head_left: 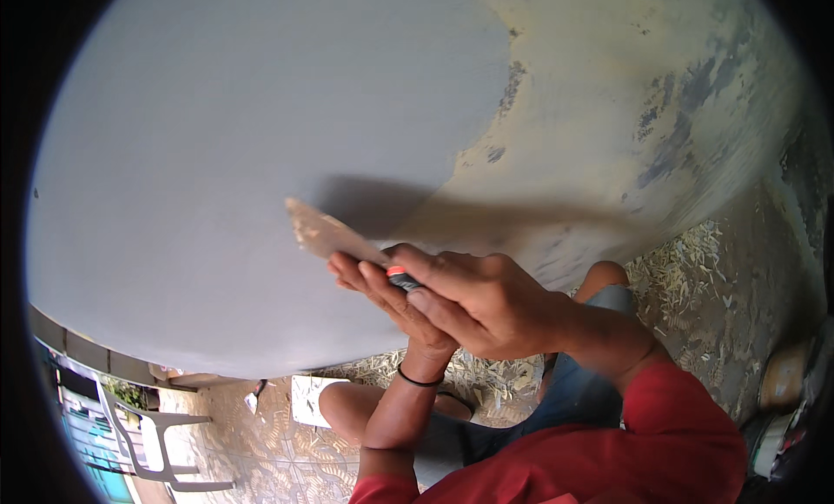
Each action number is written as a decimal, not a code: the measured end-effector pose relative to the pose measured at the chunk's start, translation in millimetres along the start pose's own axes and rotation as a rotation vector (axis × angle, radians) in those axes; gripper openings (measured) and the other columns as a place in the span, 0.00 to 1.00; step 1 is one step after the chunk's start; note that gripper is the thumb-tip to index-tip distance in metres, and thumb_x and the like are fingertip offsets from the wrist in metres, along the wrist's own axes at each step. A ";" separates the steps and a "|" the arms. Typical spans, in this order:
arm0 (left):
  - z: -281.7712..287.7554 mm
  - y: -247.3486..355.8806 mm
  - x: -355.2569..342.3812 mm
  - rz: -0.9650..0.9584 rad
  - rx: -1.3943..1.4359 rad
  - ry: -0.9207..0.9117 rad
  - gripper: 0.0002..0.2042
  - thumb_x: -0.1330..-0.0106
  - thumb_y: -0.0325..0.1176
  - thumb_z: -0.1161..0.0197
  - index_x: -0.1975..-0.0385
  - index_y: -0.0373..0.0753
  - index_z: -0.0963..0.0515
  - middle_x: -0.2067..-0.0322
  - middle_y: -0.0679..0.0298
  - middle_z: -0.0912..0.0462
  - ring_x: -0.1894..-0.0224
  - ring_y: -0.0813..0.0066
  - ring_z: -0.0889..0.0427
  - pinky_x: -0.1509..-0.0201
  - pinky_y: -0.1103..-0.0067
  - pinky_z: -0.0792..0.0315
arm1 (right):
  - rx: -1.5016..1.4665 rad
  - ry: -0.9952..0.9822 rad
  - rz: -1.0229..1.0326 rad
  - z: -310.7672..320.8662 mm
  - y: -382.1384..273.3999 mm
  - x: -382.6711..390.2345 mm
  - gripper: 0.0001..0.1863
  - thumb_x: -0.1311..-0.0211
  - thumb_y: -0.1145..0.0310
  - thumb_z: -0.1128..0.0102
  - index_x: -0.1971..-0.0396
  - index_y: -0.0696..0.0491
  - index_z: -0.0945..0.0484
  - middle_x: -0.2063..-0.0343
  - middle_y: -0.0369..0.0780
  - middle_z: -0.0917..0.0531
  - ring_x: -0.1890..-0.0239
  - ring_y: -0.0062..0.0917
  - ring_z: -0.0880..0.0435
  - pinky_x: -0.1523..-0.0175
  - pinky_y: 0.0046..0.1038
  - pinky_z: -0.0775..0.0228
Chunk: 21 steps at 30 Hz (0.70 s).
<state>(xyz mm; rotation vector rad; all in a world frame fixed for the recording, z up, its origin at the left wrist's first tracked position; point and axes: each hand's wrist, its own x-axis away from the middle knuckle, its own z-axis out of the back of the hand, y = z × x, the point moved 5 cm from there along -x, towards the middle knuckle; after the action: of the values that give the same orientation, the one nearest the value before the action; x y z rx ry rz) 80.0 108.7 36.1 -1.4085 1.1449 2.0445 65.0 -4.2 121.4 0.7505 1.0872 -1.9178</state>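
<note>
My right hand (486,295) is closed round the dark handle, with a red-orange band, of a putty knife (334,236). Its wide blade points up and left and carries beige residue along its edge. Close against the right hand, my left hand (404,308) has its fingers laid along the lower side of the blade and the handle, supporting the tool. A black band circles my left wrist. Ahead rises a big curved surface (217,156), smooth grey on the left, with yellowish filler (582,96) and dark worn patches on the right. The blade casts a shadow there; whether it touches is unclear.
Pale shavings (682,274) litter the floor under the curved surface. A white block (313,401) stands beside my left leg. At the lower left is a light plastic chair (156,443). Containers (782,378) sit at the right edge.
</note>
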 end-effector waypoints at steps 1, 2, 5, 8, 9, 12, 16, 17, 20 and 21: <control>-2.2 2.5 0.1 -0.085 -0.035 -0.033 0.37 0.18 0.49 0.50 0.18 0.34 0.52 0.19 0.35 0.56 0.16 0.35 0.59 0.16 0.44 0.71 | -0.066 0.045 -0.068 4.3 2.2 14.7 0.22 0.22 0.73 0.43 0.34 0.65 0.28 0.67 0.49 0.14 0.68 0.36 0.10 0.66 0.35 0.21; -6.8 7.0 -0.6 -0.152 -0.056 -0.018 0.35 0.18 0.48 0.48 0.20 0.34 0.47 0.19 0.37 0.52 0.16 0.36 0.57 0.16 0.44 0.70 | -0.141 0.098 -0.131 8.1 5.0 30.1 0.24 0.22 0.73 0.43 0.31 0.66 0.29 0.62 0.50 0.13 0.63 0.37 0.10 0.62 0.36 0.20; -23.5 25.7 7.8 -0.331 -0.067 -0.110 0.29 0.18 0.43 0.46 0.24 0.32 0.35 0.21 0.37 0.42 0.15 0.38 0.55 0.15 0.45 0.72 | -0.362 0.107 -0.472 18.5 10.9 78.1 0.26 0.20 0.73 0.45 0.27 0.65 0.32 0.57 0.47 0.12 0.61 0.31 0.10 0.60 0.32 0.21; -37.9 37.6 16.3 -0.409 -0.093 -0.215 0.22 0.20 0.36 0.47 0.31 0.34 0.23 0.27 0.41 0.28 0.17 0.40 0.48 0.14 0.49 0.66 | -0.553 0.184 -0.683 30.2 17.8 100.7 0.26 0.18 0.73 0.47 0.25 0.62 0.33 0.66 0.39 0.15 0.73 0.18 0.19 0.70 0.23 0.28; -39.7 40.2 17.1 -0.387 -0.085 -0.226 0.22 0.21 0.35 0.47 0.31 0.34 0.24 0.28 0.41 0.27 0.17 0.41 0.45 0.14 0.49 0.64 | -0.618 0.206 -0.745 31.2 19.2 104.5 0.26 0.17 0.73 0.48 0.24 0.61 0.33 0.69 0.36 0.16 0.77 0.13 0.23 0.73 0.20 0.31; -46.6 49.8 11.7 -0.360 -0.057 -0.241 0.22 0.22 0.32 0.46 0.32 0.30 0.23 0.30 0.41 0.25 0.20 0.43 0.37 0.15 0.49 0.55 | -0.589 0.229 -0.717 37.7 24.4 105.6 0.26 0.17 0.73 0.48 0.23 0.59 0.34 0.74 0.32 0.21 0.80 0.08 0.33 0.76 0.15 0.40; -47.1 51.2 3.8 -0.396 -0.085 -0.223 0.22 0.20 0.34 0.47 0.33 0.28 0.23 0.31 0.37 0.25 0.22 0.40 0.33 0.17 0.49 0.48 | -0.545 0.194 -0.701 44.6 19.1 91.9 0.27 0.17 0.74 0.48 0.23 0.59 0.34 0.73 0.32 0.21 0.78 0.08 0.31 0.75 0.16 0.39; -46.4 50.3 2.6 -0.420 -0.095 -0.237 0.23 0.19 0.37 0.48 0.33 0.27 0.24 0.31 0.35 0.26 0.22 0.38 0.34 0.18 0.48 0.46 | -0.520 0.183 -0.712 46.2 16.9 91.1 0.27 0.17 0.74 0.48 0.23 0.60 0.34 0.72 0.32 0.20 0.77 0.08 0.30 0.74 0.16 0.38; -44.0 52.9 -1.1 -0.440 -0.092 -0.249 0.24 0.18 0.39 0.47 0.34 0.25 0.24 0.31 0.32 0.27 0.23 0.36 0.34 0.19 0.47 0.44 | -0.415 0.129 -0.714 52.5 7.9 85.7 0.26 0.18 0.75 0.49 0.24 0.61 0.34 0.71 0.32 0.19 0.76 0.08 0.29 0.72 0.16 0.35; -43.0 54.1 -2.4 -0.437 -0.085 -0.247 0.24 0.19 0.39 0.47 0.34 0.25 0.24 0.31 0.32 0.27 0.23 0.36 0.33 0.19 0.47 0.44 | -0.360 0.104 -0.695 56.1 4.2 81.4 0.26 0.18 0.75 0.49 0.24 0.61 0.34 0.70 0.33 0.18 0.75 0.09 0.28 0.71 0.17 0.34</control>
<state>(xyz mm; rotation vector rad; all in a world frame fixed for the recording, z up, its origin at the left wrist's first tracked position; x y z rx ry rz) 67.2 42.8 53.0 -1.2642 0.5922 1.8968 20.7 -83.1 81.2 0.2808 1.8752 -2.1443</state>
